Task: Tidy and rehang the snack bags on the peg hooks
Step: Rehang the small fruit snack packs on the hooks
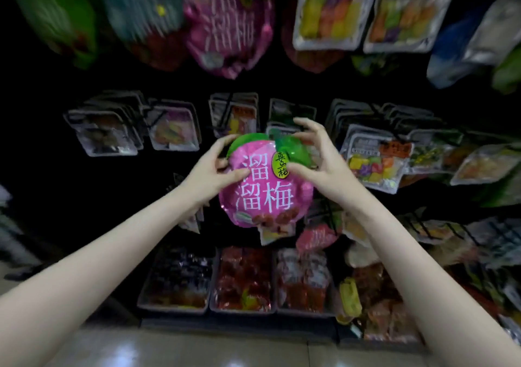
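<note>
Pink snack bag [263,186], green-topped, white characters on the front: held up before the dark peg wall, between my two hands. Hidden or unclear: its hang hole, covered by my fingers; the peg hooks, lost in shadow; upper hanging bags [228,22], blurred; lower edge of the bag overlaps packets behind it. Left hand [214,169]: curled round the upper left edge, thumb on the front face. Right hand [315,158]: thumb pressed on the front near the green top, fingers arched over the upper right corner; whether their tips touch it, I cannot tell. Below: trays of red wrapped snacks [244,279] by the floor.
</note>
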### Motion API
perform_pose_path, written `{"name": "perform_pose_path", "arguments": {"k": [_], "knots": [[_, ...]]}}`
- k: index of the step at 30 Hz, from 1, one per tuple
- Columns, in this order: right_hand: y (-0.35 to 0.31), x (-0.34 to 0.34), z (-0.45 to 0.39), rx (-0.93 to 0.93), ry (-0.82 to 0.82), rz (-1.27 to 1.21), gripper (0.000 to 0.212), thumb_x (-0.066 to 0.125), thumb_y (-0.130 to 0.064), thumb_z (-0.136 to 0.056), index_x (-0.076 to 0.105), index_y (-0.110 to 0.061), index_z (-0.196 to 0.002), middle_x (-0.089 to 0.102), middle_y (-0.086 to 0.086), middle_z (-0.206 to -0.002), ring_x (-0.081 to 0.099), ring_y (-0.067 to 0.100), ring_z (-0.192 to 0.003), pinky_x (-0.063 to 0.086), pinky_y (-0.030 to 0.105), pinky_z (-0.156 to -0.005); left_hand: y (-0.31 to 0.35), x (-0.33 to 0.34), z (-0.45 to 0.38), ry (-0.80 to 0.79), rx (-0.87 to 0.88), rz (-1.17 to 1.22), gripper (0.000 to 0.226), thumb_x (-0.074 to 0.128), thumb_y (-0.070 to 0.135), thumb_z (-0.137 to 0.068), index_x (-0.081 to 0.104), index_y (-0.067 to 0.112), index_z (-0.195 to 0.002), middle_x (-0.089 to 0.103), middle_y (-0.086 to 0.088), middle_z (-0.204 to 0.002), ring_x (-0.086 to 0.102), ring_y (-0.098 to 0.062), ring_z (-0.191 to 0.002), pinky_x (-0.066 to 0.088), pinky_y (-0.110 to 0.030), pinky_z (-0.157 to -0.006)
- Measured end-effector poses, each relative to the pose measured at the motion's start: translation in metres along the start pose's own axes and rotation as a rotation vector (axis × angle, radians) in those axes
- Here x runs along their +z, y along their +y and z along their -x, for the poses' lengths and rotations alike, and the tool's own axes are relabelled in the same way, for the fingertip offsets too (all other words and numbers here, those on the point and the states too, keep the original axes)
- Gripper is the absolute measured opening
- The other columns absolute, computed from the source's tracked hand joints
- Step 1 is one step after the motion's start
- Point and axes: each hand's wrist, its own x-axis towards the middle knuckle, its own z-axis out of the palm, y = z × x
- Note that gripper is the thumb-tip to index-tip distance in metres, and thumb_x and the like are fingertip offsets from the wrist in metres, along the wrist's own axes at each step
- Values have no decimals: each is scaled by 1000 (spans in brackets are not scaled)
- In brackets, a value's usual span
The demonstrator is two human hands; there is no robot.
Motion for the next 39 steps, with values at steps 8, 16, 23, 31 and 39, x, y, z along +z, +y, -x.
{"name": "perform_pose_path", "arguments": {"k": [8,16,23,31,39], "knots": [[-91,-19,-70,-252,275,222,50,67,-10,-83,53,-23,-129,50,-4,-116,50,11,-114,43,39,-101,110,-44,-15,58,430,-312,58,60,18,-89,31,43,-134,47,4,-127,59,-8,-104,55,-30,-81],[-134,-18,-120,-276,395,216,41,61,-7,-88,56,-15,-128,50,4,-114,54,24,-112,49,44,-93,171,-70,-34,234,480,-599,63,61,26,-89,28,31,-143,36,-4,-125,51,-13,-104,49,-17,-79],[-123,-9,-124,-222,449,218,41,57,-3,-89,55,-13,-129,44,-1,-116,44,9,-111,46,31,-97,156,-59,-50,290,492,-884,64,52,34,-92,20,28,-147,11,1,-155,23,-31,-137,26,-46,-112],[-124,-9,-155,-355,474,255,42,59,2,-86,56,-8,-127,50,6,-120,46,12,-117,35,9,-98,155,-50,-70,458,620,-1118,57,35,38,-98,11,28,-149,1,7,-157,-6,-20,-144,1,-42,-114],[-117,-10,-172,-366,475,305,39,54,5,-87,59,-7,-124,53,12,-125,49,21,-121,34,10,-99,148,-53,-91,481,770,-1255,64,17,42,-90,22,13,-147,17,-3,-156,8,-22,-144,-2,-31,-114]]}}
